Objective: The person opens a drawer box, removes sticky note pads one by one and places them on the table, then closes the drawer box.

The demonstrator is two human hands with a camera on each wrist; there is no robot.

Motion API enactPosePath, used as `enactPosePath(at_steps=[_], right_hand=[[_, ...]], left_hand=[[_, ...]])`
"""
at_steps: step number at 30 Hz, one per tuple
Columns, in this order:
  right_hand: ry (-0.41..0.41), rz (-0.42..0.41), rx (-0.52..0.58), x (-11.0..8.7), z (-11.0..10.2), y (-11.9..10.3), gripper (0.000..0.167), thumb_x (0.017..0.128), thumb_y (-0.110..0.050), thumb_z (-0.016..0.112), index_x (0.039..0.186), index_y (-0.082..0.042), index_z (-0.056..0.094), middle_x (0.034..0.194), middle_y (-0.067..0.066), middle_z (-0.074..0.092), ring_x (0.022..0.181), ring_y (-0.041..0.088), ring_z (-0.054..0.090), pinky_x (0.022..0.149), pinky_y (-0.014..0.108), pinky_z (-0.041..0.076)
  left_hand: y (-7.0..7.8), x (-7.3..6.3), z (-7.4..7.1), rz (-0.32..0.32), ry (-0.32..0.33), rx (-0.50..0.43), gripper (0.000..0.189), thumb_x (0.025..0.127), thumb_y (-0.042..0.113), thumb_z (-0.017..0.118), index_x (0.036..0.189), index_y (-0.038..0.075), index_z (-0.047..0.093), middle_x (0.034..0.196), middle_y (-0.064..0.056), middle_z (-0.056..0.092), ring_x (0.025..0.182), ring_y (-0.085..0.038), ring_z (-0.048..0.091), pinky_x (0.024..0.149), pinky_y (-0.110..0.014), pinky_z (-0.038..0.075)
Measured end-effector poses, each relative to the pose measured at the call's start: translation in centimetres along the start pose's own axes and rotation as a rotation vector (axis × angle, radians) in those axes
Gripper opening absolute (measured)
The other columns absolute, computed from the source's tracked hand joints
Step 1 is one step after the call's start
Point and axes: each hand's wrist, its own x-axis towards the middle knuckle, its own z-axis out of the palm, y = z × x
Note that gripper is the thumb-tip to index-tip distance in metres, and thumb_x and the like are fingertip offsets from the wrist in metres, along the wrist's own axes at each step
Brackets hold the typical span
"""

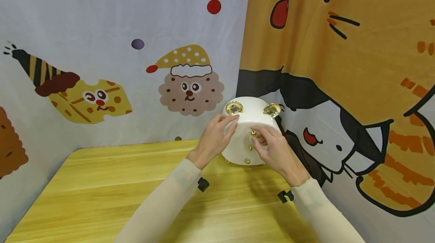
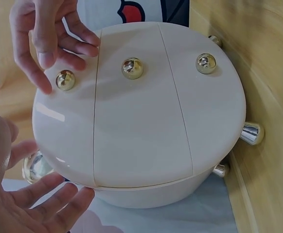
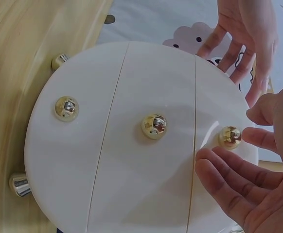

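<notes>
A rounded white three-drawer box (image 1: pixel 238 143) stands on the table, with two shiny gold ears (image 1: pixel 234 108) on top and short metallic feet (image 2: pixel 252 133) underneath. Down its front run a top knob (image 3: pixel 230 138), a middle knob (image 3: pixel 154 126) and a bottom knob (image 3: pixel 66 108), all gold. My left hand (image 1: pixel 215 137) is at the box's upper left edge, fingers extended and fingertips right by the rim. Around the top knob my right hand (image 1: pixel 276 152) spreads its loosely bent fingers, one fingertip right beside the knob. All three drawers sit flush with the front.
Under the box is a wood-grain table (image 1: pixel 112 186), reaching out to the left and toward me. A pale printed curtain (image 1: pixel 102 28) hangs behind it. On the right, an orange cat-print curtain (image 1: pixel 306 46) comes close to the box's side.
</notes>
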Motion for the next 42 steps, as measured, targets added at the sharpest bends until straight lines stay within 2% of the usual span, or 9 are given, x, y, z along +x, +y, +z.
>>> enactPosePath(at_steps=[9,18,25,32,42], right_hand=[[-0.012,0.002,0.015,0.3,0.5,-0.1,0.035,0.108,-0.008,0.083,0.142,-0.003,0.078,0.111,0.013,0.082,0.086,0.020,0.083,0.077,0.038,0.073],[-0.009,0.005,0.039,0.9,1.1,-0.3,0.028,0.108,-0.006,0.081,0.136,0.000,0.079,0.107,0.013,0.083,0.083,0.019,0.083,0.074,0.035,0.073],[0.015,-0.012,0.045,1.3,1.5,-0.3,0.023,0.107,-0.004,0.082,0.130,-0.001,0.080,0.104,0.014,0.085,0.081,0.020,0.084,0.071,0.036,0.072],[0.015,0.012,0.052,1.4,1.8,-0.2,0.020,0.107,-0.004,0.082,0.126,-0.002,0.080,0.099,0.013,0.085,0.079,0.020,0.083,0.070,0.036,0.072],[0.024,0.048,0.033,1.3,1.4,0.1,0.017,0.104,0.000,0.084,0.121,-0.003,0.080,0.091,0.011,0.084,0.075,0.020,0.082,0.067,0.038,0.071]], left_hand=[[0.1,0.2,0.1,-0.022,0.008,0.036,0.036,0.124,0.034,0.059,0.152,0.023,0.079,0.135,-0.009,0.080,0.110,-0.026,0.075,0.093,-0.042,0.067],[-0.2,0.6,0.0,-0.018,0.052,0.063,0.031,0.122,0.031,0.065,0.144,0.021,0.084,0.127,-0.010,0.081,0.105,-0.025,0.076,0.089,-0.040,0.068],[-0.1,0.9,-0.3,-0.035,0.078,0.030,0.027,0.120,0.030,0.070,0.138,0.020,0.087,0.123,-0.012,0.081,0.101,-0.027,0.077,0.085,-0.044,0.069],[0.0,1.3,-0.3,-0.114,0.055,0.025,0.026,0.118,0.033,0.072,0.134,0.021,0.089,0.113,-0.011,0.078,0.092,-0.025,0.071,0.079,-0.043,0.064],[0.3,1.5,0.4,-0.111,0.047,0.043,0.026,0.119,0.034,0.072,0.134,0.022,0.089,0.105,-0.010,0.075,0.084,-0.021,0.065,0.071,-0.037,0.058]])
